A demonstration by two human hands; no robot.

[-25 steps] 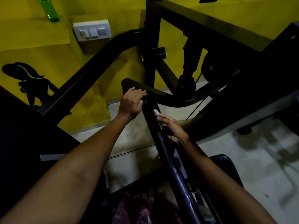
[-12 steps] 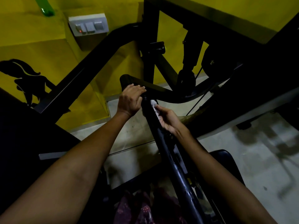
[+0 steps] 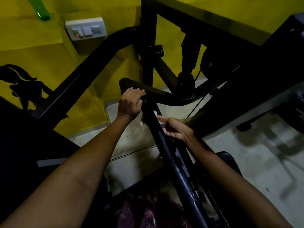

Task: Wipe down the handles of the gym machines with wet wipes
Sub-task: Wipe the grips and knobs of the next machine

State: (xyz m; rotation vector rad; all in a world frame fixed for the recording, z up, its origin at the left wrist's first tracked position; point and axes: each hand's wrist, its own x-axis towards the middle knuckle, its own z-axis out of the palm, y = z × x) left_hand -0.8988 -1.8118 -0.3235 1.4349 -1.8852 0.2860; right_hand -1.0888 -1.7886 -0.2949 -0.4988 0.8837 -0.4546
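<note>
Setting: indoor gym, dimly lit. Evidence: a black steel exercise machine frame (image 3: pixel 92 69) of square-section beams, braced diagonally and standing close to the wall; a curved black handle (image 3: pixel 131 83) with a ribbed grip at its end; a long black lever bar (image 3: pixel 166 150) running toward the viewer; a thin cable (image 3: pixel 195 106) leading up toward a dark round pulley housing (image 3: pixel 212 66); a black padded seat edge (image 3: pixel 228 160) low at right. Walls painted bright yellow (image 3: pixel 32 46), bearing a black silhouette decal of a long-haired figure (image 3: pixel 24 86). A grey wall switch panel (image 3: pixel 85 29) with a red indicator light. Floor of pale tiles (image 3: pixel 246 162).
</note>
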